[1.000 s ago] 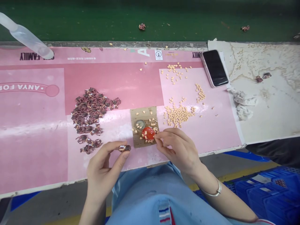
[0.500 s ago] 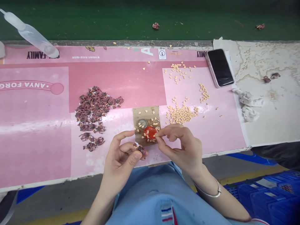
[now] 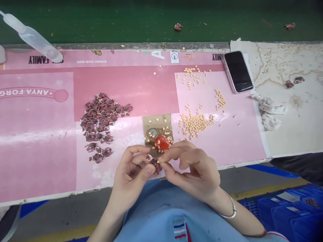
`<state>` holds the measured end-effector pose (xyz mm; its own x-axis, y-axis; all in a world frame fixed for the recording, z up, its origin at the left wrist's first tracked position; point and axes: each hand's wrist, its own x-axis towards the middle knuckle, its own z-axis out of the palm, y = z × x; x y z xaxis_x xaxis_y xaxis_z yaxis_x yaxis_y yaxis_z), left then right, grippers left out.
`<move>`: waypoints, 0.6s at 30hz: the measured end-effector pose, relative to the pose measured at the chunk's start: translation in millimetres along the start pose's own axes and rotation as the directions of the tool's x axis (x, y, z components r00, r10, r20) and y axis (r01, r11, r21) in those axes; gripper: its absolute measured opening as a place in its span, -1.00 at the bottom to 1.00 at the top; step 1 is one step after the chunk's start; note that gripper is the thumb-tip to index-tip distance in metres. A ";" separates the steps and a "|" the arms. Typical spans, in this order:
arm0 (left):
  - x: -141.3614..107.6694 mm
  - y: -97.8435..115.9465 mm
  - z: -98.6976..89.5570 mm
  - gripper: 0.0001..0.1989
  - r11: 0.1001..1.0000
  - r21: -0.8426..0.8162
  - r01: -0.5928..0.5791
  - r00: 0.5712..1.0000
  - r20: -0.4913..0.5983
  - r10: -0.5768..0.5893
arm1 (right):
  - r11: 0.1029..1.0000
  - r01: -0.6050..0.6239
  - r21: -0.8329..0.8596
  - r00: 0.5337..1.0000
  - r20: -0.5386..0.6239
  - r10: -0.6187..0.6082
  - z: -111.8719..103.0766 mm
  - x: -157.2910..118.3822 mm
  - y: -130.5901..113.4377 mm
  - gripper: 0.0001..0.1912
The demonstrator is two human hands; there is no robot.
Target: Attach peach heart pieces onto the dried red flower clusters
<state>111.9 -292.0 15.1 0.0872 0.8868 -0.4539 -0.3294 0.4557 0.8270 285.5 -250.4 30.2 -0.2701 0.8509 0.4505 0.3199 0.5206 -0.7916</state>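
Between the thumb and fingers of my left hand (image 3: pixel 135 171) is a small dark reddish-brown figurine piece (image 3: pixel 156 167) with a white and yellow detail. My right hand (image 3: pixel 193 166) pinches a tiny cream-coloured piece (image 3: pixel 158 161) against that figurine piece. Just beyond my fingertips, a red bottle cap (image 3: pixel 162 143) and a grey crimped bottle cap (image 3: pixel 152 132) lie on a brown patch (image 3: pixel 157 120) dotted with cream pieces. To the left is a pile of similar dark figurine pieces (image 3: pixel 101 116); to the right, a heap of cream pieces (image 3: pixel 194 123).
A phone (image 3: pixel 237 72) lies at the right, near crumpled tissue (image 3: pixel 271 112). A translucent squeeze bottle (image 3: pixel 37 40) is at the back left. Behind the pink-covered table (image 3: pixel 121 87) runs a green surface (image 3: pixel 113 23) with stray dark pieces. Blue crates (image 3: pixel 280 215) stand low at the right.
My right hand has moved left and towards me, from the red cap to the figurine piece in my left hand. The stray pieces on the green surface have shifted right.
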 end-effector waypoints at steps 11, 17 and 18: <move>1.4 -5.0 6.8 -0.74 0.993 0.046 -0.110 0.986 -0.118 0.114 | 0.999 0.033 0.005 0.999 0.031 -0.033 2.7 -13.5 2.1 -0.67; 3.9 2.8 14.1 -0.82 0.960 0.198 -0.196 0.968 -0.117 0.222 | 0.957 -0.209 0.202 0.968 -0.100 0.232 -12.1 -23.7 18.1 -0.77; 3.5 5.2 14.6 -0.81 0.957 0.218 -0.193 0.963 -0.147 0.228 | 0.960 -0.230 0.160 0.956 -0.146 0.253 -20.6 -26.3 24.3 -0.77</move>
<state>124.2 -285.4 22.7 -0.1291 0.9460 -0.2972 -0.1268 0.2815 0.9511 319.1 -258.8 7.6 -0.0444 0.9558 0.2906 0.2236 0.2930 -0.9296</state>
